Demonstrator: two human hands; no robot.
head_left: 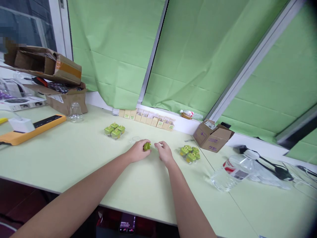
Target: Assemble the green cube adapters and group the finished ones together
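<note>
My left hand (138, 151) is closed around a small green cap-like piece (147, 146), held just above the middle of the table. Close by on the right, my right hand (163, 152) has its thumb and fingers pinched together at a small pale item that I cannot make out. A clear round plastic piece (135, 139) lies behind my left hand, partly covered by it. To the left stands a group of small clear containers with green looped lids (115, 133). A similar green-lidded group (190, 154) is to the right of my right hand.
A row of small cardboard boxes (148, 119) lines the table's back edge. An opened carton (211, 136) and a large water bottle (231, 172) stand to the right. At left are an orange power strip (47, 125), a clear jar (75, 112) and stacked cartons (66, 100).
</note>
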